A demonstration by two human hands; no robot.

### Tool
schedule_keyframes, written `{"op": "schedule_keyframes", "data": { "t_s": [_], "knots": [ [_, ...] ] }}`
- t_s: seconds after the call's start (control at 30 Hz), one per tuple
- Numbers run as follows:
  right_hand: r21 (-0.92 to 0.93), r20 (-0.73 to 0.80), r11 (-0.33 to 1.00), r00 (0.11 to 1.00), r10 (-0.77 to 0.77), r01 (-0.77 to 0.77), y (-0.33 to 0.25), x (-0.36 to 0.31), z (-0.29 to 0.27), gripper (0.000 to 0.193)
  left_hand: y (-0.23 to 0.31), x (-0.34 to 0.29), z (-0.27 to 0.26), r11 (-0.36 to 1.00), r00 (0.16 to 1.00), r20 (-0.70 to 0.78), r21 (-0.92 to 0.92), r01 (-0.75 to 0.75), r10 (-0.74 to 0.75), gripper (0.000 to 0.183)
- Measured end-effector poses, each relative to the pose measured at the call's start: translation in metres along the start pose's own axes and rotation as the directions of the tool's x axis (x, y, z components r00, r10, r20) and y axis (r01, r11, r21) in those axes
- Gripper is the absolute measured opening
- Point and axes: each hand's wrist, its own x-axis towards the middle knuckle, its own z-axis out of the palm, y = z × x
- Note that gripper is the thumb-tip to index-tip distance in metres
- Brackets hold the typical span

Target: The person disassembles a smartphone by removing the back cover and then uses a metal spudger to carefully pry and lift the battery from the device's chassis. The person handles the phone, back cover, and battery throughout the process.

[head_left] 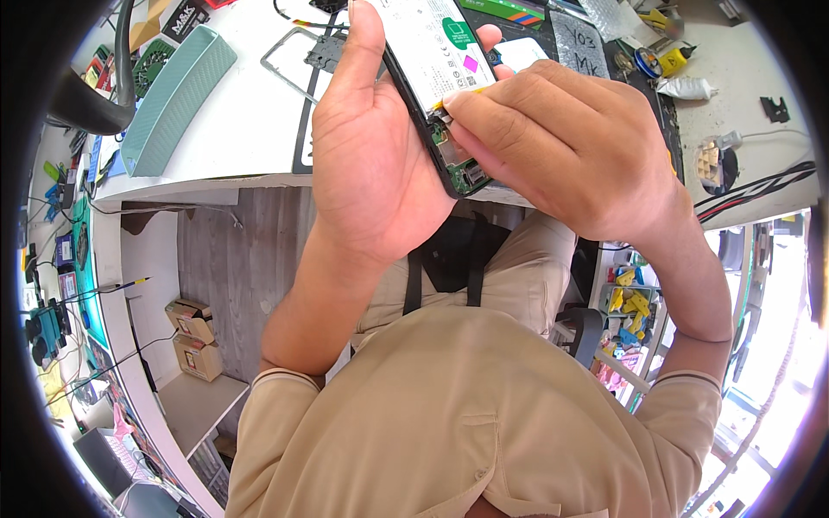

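Observation:
An opened smartphone [472, 178] lies tilted in my left hand [376, 177], its back cover off. The thumb runs along one side of it and fingertips show at the other. A white battery [432, 53] with a green label and a pink diamond fills most of the phone; a green circuit board shows at the near end. My right hand [574, 151] has thumb and forefinger pinched together at the battery's near edge, by a thin yellow strip [477, 90]. Those fingers hide exactly what is between them.
A teal basket [179, 104] stands on the white worktop at the left. Behind the phone are a thin grey frame [281, 65] and a dark flat part [325, 53]. A white tube [685, 88], a yellow bottle [675, 60] and dark cables [764, 186] are at the right.

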Motion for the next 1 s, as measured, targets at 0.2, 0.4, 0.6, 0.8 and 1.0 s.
{"op": "schedule_keyframes", "data": {
  "t_s": [0.2,0.4,0.6,0.8,1.0],
  "knots": [
    [0.092,-0.161,0.975,0.963,0.216,-0.204,0.011,-0.003,-0.003,0.024,0.009,-0.011,-0.008,0.99,0.998,-0.055,0.14,0.03,-0.023,0.076],
    [0.228,-0.004,0.916,0.941,0.338,-0.329,0.016,-0.021,-0.019,0.03,0.006,-0.009,0.004,0.966,0.987,-0.162,0.254,0.038,0.004,0.077],
    [0.167,0.014,0.968,0.982,0.189,-0.188,0.018,-0.017,-0.017,0.028,0.002,-0.007,0.013,0.934,0.981,-0.194,0.353,0.063,0.007,0.078],
    [0.046,0.155,0.987,0.977,0.143,-0.152,0.017,-0.007,-0.026,0.024,0.005,-0.006,0.005,0.974,0.991,-0.073,0.192,0.122,-0.109,0.079],
    [0.005,0.229,0.99,0.964,0.136,-0.14,0.01,-0.006,-0.024,0.023,0.013,-0.005,-0.015,0.983,0.979,0.133,0.118,0.139,-0.155,0.077]
  ]
}}
